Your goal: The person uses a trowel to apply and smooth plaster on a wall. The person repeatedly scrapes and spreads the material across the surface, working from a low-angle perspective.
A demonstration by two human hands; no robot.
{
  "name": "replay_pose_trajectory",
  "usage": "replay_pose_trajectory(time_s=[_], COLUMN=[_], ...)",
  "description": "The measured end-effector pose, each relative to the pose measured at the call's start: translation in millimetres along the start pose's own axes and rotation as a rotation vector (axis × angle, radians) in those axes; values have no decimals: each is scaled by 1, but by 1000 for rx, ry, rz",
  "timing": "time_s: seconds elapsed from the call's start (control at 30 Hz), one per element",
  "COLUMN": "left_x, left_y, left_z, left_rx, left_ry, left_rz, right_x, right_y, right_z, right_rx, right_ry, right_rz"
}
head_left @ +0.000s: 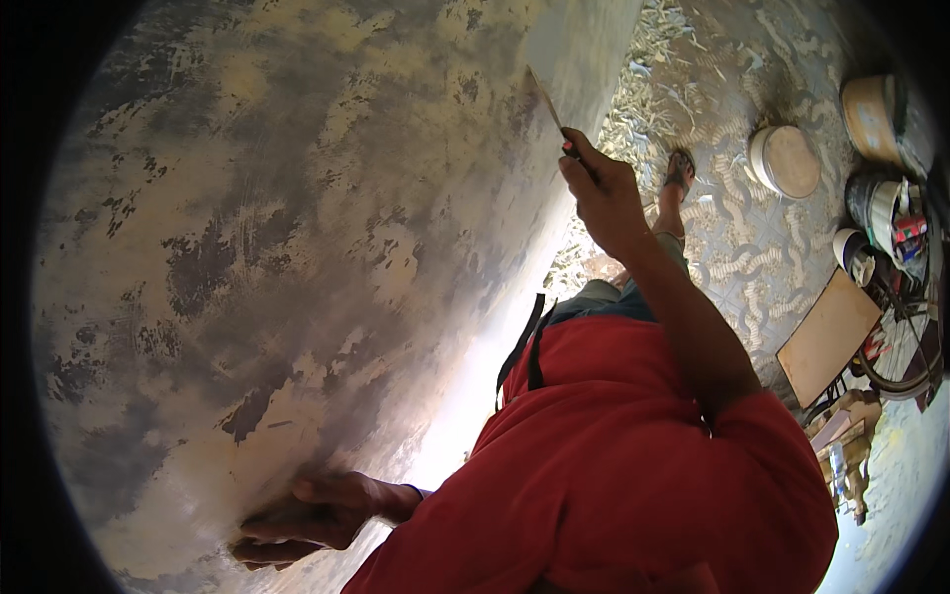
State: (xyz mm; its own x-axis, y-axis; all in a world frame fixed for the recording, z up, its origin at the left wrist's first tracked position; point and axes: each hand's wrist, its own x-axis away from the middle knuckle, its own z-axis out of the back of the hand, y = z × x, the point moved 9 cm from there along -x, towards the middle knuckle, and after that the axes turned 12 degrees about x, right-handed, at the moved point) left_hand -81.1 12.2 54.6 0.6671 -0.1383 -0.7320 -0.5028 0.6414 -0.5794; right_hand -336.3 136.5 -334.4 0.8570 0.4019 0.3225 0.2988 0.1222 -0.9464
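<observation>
At the mottled panel: coverage apparently partial

The right grip is clamped on one thin-bladed tool, its tip at the panel. The left grip lies against the same panel; whether it holds anything cannot be told. One plain grey patch appears finished; mottled areas apparently remain. One round tub stands beyond.

Bends the right arm at the elbow and slants its forearm toward eleven o'clock. Curls the right hand closed at about half past one, with the index finger reaching forward and the thumb just beside it. Holds the left hand low at seven o'clock, crooking shadowed fingers toward eight. Shows the left wrist roughly in line behind.
</observation>
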Motion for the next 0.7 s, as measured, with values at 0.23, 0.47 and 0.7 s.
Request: replay_pose_trajectory(time_s=[0.23,0.47,0.7], left_x=[0,6,-1], left_y=[-4,-6,0], left_z=[3,-2,0], left_rx=[48,-1,83], left_ry=[40,16,40], left_rz=[-39,-5,-74], right_x=[1,-6,40], right_y=[6,-9,54], right_z=[2,20,4], right_rx=[8,-237,-298], right_ry=[53,24,-84], right_rz=[-46,-235,-362])
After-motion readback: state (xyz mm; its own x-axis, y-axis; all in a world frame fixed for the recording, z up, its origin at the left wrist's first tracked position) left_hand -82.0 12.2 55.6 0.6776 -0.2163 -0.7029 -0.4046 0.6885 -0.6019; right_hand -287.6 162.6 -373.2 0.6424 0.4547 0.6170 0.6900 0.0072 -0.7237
